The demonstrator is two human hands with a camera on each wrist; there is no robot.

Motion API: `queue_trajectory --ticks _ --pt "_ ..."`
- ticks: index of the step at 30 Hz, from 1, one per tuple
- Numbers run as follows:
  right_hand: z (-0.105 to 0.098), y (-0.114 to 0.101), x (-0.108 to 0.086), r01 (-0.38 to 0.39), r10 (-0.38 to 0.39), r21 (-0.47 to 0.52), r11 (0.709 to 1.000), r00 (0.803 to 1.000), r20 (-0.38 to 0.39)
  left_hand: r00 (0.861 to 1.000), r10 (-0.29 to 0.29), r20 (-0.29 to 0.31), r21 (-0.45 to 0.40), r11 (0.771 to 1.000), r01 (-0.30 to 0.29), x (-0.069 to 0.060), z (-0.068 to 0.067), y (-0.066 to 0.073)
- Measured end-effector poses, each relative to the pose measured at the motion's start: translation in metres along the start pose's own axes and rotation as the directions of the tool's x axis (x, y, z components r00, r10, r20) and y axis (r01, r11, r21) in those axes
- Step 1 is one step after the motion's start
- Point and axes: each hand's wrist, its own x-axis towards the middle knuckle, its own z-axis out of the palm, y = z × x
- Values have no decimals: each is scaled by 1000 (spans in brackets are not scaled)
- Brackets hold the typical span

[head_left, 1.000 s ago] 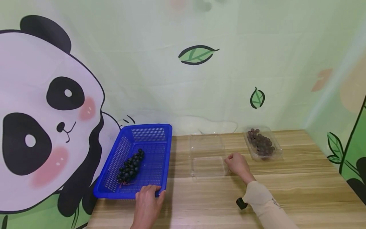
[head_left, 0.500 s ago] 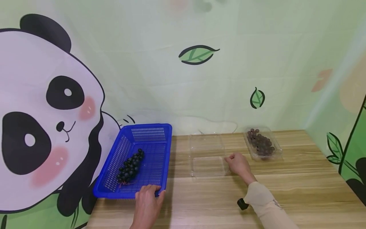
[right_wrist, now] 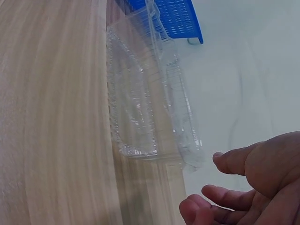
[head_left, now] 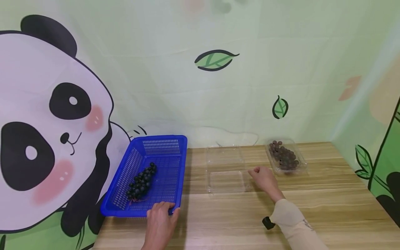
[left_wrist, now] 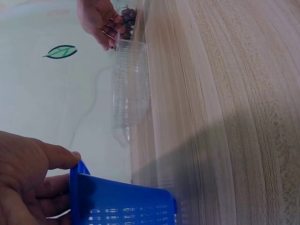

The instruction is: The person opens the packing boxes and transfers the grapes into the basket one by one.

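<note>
My left hand (head_left: 160,222) grips the near right corner of a blue plastic basket (head_left: 171,173); in the left wrist view the thumb lies over the rim (left_wrist: 78,174) with the fingers below. A bunch of dark grapes (head_left: 142,182) lies in the basket. Between the hands stands a clear plastic clamshell box (head_left: 226,182), its lid folded back toward the wall. My right hand (head_left: 264,178) is just right of that box, apart from it. The right wrist view shows its thumb and loosely bent fingers separated, holding nothing.
Behind the right hand sits a second clear box (head_left: 302,160) with reddish-brown grapes (head_left: 283,156) in it. Everything stands on a wooden table (head_left: 218,222) whose far edge meets a wall cloth printed with a panda (head_left: 78,139).
The right hand has drawn slightly away to the right from the clear box's side. The left hand stays on the basket rim. The boxes and both grape bunches keep their places.
</note>
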Motion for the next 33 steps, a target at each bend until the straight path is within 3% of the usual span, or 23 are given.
queue_trajectory --ticks 9,18,33 --pt "-14 -6 -8 22 -22 24 999 1000 8 1000 -10 10 3 1000 10 1 0 0" --pt "-34 -6 -9 57 -57 -13 998 998 2 1000 -3 -2 7 1000 3 0 1 -1" --pt "-68 6 -8 104 -115 -72 992 979 -165 1000 -4 -1 2 1000 4 0 1 -1"
